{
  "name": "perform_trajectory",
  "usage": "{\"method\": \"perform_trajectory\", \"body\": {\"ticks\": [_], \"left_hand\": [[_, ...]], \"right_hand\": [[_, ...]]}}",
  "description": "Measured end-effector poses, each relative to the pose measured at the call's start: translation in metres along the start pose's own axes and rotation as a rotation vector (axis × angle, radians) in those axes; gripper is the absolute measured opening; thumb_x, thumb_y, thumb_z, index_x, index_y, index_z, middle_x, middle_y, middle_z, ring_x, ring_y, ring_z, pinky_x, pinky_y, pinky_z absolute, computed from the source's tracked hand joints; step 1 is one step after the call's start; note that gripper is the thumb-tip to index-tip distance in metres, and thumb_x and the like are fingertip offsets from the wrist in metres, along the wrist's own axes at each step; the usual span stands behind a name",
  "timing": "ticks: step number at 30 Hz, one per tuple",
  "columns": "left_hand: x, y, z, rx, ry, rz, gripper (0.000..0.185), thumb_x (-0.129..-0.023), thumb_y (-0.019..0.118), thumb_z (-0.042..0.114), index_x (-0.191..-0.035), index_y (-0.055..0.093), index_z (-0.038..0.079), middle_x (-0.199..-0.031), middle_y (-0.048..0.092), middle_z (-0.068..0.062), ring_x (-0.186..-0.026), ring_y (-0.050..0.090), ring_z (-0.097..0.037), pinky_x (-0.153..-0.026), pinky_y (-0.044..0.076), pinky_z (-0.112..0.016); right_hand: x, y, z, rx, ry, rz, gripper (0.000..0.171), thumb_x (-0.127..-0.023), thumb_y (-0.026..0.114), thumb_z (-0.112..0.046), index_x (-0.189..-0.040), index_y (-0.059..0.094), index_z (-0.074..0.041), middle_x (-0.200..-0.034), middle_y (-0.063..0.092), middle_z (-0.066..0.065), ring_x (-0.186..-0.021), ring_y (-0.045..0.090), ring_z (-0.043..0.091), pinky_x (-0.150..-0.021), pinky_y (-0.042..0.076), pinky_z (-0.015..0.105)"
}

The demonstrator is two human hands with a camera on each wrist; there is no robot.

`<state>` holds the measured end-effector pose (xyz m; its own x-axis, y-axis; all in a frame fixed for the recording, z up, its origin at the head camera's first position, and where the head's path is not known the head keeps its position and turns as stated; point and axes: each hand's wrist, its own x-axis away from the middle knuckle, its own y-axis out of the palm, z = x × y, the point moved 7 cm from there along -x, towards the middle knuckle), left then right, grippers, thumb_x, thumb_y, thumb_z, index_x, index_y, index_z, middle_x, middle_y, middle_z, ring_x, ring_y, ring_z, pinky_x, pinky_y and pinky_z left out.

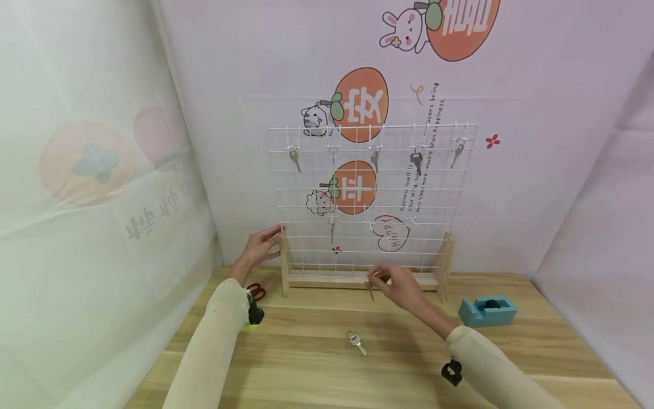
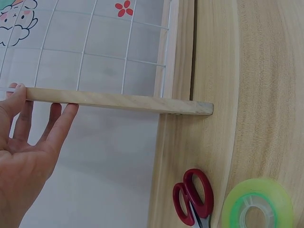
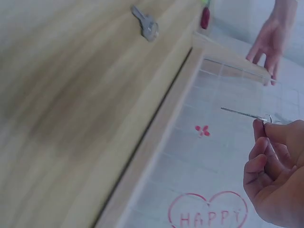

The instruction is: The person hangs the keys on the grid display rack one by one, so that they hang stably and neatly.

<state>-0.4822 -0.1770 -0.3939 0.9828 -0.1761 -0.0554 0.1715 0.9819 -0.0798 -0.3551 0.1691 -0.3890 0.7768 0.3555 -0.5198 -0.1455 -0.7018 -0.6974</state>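
A white wire grid rack stands in a wooden frame at the back of the table. My left hand holds its left wooden upright, thumb on one side and fingertips on the other. Low in front of the grid, my right hand pinches a key by its ring end between thumb and index finger, blade sticking out. Another key with a ring lies on the tabletop nearer to me. Several keys hang from hooks on the grid's upper row, and one key hangs lower down.
A blue tape dispenser stands to the right on the wooden table. Red-handled scissors and a green-yellow tape roll lie by the left upright. Printed cloth walls close in the back and sides.
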Motion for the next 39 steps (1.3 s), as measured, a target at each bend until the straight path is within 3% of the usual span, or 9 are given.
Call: {"method": "perform_trajectory", "body": {"ticks": [8, 15, 21, 31, 39], "left_hand": [[0.002, 0.000, -0.002, -0.006, -0.009, 0.009, 0.050, -0.111, 0.053, 0.013, -0.160, 0.042, 0.010, -0.168, 0.032, -0.011, -0.148, 0.040, -0.036, -0.113, 0.046, -0.056], [0.003, 0.000, -0.002, -0.009, -0.011, 0.002, 0.050, -0.111, 0.052, 0.013, -0.160, 0.041, 0.010, -0.168, 0.031, -0.012, -0.148, 0.040, -0.035, -0.112, 0.046, -0.055], [0.003, -0.001, -0.004, -0.010, -0.030, 0.009, 0.051, -0.110, 0.054, 0.015, -0.160, 0.042, 0.010, -0.168, 0.032, -0.012, -0.147, 0.041, -0.036, -0.112, 0.047, -0.055], [0.003, -0.001, 0.000, -0.008, 0.004, -0.002, 0.051, -0.111, 0.053, 0.014, -0.160, 0.040, 0.008, -0.168, 0.031, -0.014, -0.149, 0.039, -0.037, -0.112, 0.046, -0.056], [0.001, -0.001, 0.001, -0.004, 0.002, 0.008, 0.050, -0.111, 0.053, 0.015, -0.160, 0.042, 0.010, -0.167, 0.033, -0.011, -0.147, 0.041, -0.036, -0.112, 0.046, -0.056]], "right_hand": [[-0.023, -0.027, -0.005, 0.006, 0.061, 0.083, 0.006, -0.098, 0.073, -0.006, -0.104, 0.073, -0.006, -0.090, 0.078, 0.004, -0.078, 0.070, 0.018, -0.057, 0.049, 0.023], [-0.044, -0.050, -0.013, 0.043, 0.016, 0.227, 0.008, -0.097, 0.074, -0.006, -0.105, 0.074, -0.006, -0.090, 0.079, 0.007, -0.076, 0.072, 0.021, -0.056, 0.045, 0.024], [-0.058, -0.065, -0.016, 0.071, 0.027, 0.295, 0.009, -0.098, 0.073, -0.007, -0.106, 0.075, -0.004, -0.090, 0.079, 0.009, -0.074, 0.073, 0.022, -0.056, 0.048, 0.025], [-0.072, -0.071, -0.020, 0.074, 0.031, 0.288, 0.009, -0.099, 0.071, -0.006, -0.107, 0.075, -0.003, -0.092, 0.079, 0.010, -0.078, 0.072, 0.024, -0.063, 0.052, 0.032], [-0.073, -0.064, -0.014, 0.043, 0.072, 0.250, 0.010, -0.098, 0.073, -0.006, -0.107, 0.074, 0.000, -0.095, 0.079, 0.012, -0.076, 0.072, 0.024, -0.056, 0.048, 0.025]]}}
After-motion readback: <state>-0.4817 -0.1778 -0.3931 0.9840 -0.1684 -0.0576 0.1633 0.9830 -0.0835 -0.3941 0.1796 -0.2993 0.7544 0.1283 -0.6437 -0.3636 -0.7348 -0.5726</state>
